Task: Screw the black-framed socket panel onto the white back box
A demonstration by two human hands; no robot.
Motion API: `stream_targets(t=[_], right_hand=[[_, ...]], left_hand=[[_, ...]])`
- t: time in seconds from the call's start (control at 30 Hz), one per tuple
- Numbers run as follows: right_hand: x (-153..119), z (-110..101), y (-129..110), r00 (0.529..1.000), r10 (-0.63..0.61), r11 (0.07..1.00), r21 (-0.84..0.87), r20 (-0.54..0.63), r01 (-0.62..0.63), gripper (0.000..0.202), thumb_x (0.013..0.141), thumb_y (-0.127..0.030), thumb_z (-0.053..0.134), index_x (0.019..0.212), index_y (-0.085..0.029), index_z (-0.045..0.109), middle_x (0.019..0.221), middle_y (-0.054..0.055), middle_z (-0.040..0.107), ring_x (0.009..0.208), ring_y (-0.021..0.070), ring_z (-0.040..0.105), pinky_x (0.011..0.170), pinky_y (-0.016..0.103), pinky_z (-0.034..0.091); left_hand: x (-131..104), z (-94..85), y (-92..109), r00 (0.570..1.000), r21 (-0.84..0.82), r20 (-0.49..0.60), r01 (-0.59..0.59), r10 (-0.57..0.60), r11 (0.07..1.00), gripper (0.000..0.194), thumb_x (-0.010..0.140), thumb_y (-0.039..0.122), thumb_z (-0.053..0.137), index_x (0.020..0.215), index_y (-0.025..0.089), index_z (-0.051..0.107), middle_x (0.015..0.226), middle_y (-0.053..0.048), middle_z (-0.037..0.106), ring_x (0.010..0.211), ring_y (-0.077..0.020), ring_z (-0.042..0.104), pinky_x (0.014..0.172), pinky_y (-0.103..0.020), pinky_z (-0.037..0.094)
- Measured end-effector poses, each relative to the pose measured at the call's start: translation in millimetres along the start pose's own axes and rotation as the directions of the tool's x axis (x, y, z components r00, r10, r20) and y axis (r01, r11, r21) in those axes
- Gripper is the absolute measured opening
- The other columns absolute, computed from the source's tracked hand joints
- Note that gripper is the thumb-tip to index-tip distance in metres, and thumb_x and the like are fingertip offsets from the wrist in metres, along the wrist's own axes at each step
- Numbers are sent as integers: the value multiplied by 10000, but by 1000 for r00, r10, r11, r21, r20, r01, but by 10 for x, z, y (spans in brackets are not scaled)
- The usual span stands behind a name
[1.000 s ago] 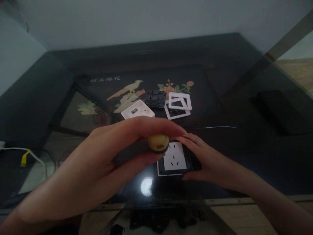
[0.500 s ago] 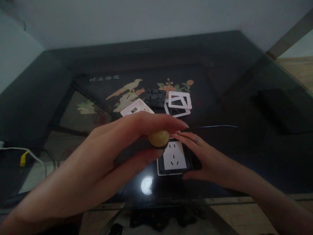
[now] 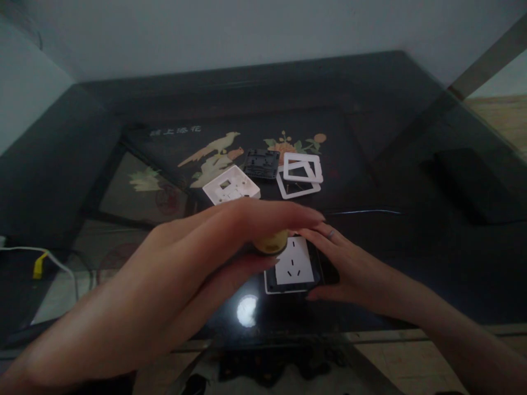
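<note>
My left hand [image 3: 206,247] is wrapped round a screwdriver [image 3: 272,243], held upright over the left edge of a wall socket. Only the rounded yellow end of its handle shows; the shaft and tip are hidden. The wall socket [image 3: 293,269], a white face with slots in a dark frame on a white box, lies on the table. Around its right side my right hand [image 3: 349,266] is closed, thumb at the near corner and fingers at the far edge. The left fingertips hover over the right ones.
Beyond my hands lie a white back box [image 3: 233,184], a dark plastic frame [image 3: 262,164] and two overlapping white cover frames [image 3: 302,168] with small screws inside. A white cable with a yellow tag [image 3: 39,266] runs at left. The black glossy table [image 3: 395,258] reflects a light.
My left hand has turned and moved down slightly on the screwdriver, whose end is now more covered. More of the white back box shows. My right hand and the socket stay put.
</note>
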State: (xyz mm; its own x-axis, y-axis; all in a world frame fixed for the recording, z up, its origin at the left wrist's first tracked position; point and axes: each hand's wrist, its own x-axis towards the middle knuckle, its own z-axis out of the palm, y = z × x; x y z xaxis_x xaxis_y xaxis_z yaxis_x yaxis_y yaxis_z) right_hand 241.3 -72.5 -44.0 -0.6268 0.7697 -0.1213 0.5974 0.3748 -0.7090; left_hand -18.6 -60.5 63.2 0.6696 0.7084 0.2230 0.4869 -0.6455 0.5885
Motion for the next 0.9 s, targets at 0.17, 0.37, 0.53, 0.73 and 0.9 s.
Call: stream_targets(t=[0.17,0.37,0.53,0.73,0.9], right_hand=[[-13,-9,-8,1000,12,1000,2,0,-12,972,701,-286,817,1520,-208,300,1509,167,393,1398,332,393,1127,531,393],[-21,10,-3,1000,23,1000,-2,2,-23,993,690,-284,834,1518,-253,286,1530,138,374,1413,312,380,1140,526,379],[-24,16,15,1000,-2,1000,8,-8,2,1005,696,-285,819,1533,-288,262,1528,134,377,1412,336,380,1132,548,382],[-18,18,11,1000,-3,1000,-4,-7,3,1005,691,-281,825,1528,-268,269,1528,138,380,1412,332,381,1140,539,377],[-14,15,6,1000,14,1000,-17,-2,-14,999,678,-285,834,1518,-250,294,1535,140,374,1424,332,365,1147,523,374]], left_hand=[[60,60,-35,987,9,-147,-67,67,998,238,906,337,678,1134,303,620,1078,6,674,939,-177,690,791,-265,601],[70,95,-75,965,-27,-258,-47,38,999,405,849,155,731,1210,286,601,1025,30,707,851,-151,708,755,-259,614],[40,15,-50,996,-41,-87,23,-27,999,325,930,204,597,1234,321,598,1145,15,706,996,-216,711,799,-304,613],[57,134,-46,947,23,-316,-48,53,999,220,859,295,744,1068,267,683,941,32,653,812,-117,646,743,-224,576],[-1,78,3,982,-58,-172,67,-76,996,449,898,183,663,1307,347,573,1065,17,730,892,-189,730,752,-276,621]])
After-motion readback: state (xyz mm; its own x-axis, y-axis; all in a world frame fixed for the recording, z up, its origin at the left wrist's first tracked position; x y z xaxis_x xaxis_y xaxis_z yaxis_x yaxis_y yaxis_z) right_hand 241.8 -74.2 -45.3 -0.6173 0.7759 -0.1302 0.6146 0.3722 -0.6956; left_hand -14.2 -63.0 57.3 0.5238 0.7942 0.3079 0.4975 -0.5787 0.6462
